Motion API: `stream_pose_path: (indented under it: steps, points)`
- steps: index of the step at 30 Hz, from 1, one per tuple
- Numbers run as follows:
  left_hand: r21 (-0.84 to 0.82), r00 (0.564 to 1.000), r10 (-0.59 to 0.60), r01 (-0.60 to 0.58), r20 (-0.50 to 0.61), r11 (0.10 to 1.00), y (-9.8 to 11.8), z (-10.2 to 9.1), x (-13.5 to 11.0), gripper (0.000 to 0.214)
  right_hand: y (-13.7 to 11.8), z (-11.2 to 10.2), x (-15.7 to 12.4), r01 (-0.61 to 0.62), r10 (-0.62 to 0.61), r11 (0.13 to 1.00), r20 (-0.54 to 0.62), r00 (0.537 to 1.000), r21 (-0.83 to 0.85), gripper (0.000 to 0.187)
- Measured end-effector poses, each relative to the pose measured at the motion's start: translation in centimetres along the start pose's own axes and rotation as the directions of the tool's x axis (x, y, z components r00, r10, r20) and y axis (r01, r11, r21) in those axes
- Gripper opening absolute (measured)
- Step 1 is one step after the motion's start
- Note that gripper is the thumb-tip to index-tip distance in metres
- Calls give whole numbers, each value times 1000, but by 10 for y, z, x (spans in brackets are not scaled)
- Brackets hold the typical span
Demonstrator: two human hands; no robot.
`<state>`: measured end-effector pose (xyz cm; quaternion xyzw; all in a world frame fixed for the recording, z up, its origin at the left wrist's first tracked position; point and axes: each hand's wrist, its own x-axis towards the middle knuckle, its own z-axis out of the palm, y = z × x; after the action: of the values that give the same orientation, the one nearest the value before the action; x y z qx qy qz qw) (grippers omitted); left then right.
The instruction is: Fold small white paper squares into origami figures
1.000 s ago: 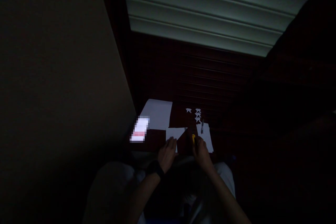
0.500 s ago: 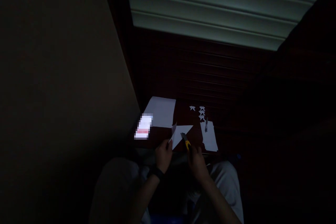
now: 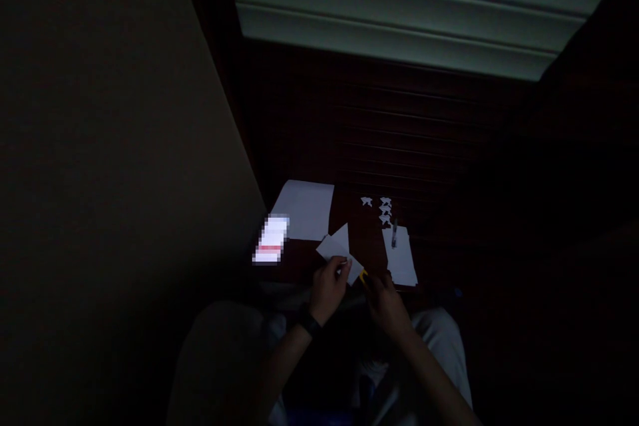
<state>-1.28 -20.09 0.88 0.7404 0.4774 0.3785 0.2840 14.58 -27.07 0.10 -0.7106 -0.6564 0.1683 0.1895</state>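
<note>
The scene is very dim. My left hand (image 3: 328, 287), with a dark watch on the wrist, pinches a folded white paper piece (image 3: 338, 249) lifted above the dark red table (image 3: 367, 239). My right hand (image 3: 385, 298) is closed on a yellow-handled utility knife (image 3: 363, 276), just below and right of the paper. Both hands are at the table's near edge, over my lap.
A white sheet (image 3: 304, 208) lies at the back left, a blurred bright card (image 3: 272, 239) beside it. Several small paper cut-outs (image 3: 382, 208) sit at the back. A pen (image 3: 395, 233) rests on a white paper strip (image 3: 401, 258) at right. A wall rises left.
The paper lay flat on the table, then my left hand lifted it. It is folded smaller now, and the knife has dropped closer to my right hand's side.
</note>
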Motion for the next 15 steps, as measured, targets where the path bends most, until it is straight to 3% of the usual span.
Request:
stream_pose_path:
  steps: [3, 5, 7, 9, 15]
  points:
    - [122, 987, 151, -156, 51, 980, -9, -10, 29, 27, 4, -1, 0, -11, 11, 1000, 9, 1000, -17, 49]
    - [279, 930, 312, -357, 195, 891, -18, -13, 45, 32, 5, -1, 0, -6, 6, 1000, 25, 1000, -29, 48]
    - [374, 885, 360, -454, 295, 809, -28, -10, 54, 38, 5, -2, -1, 2, 0, 999, 37, 999, -48, 47]
    - [441, 872, 346, -477, 347, 760, -37, -3, 56, 42, 6, -2, -3, 7, -3, 998, 53, 999, -69, 46]
    - [553, 893, 308, -445, 327, 704, -51, 16, 50, 47, 11, -1, -17, -1, 9, 993, 66, 998, -120, 46]
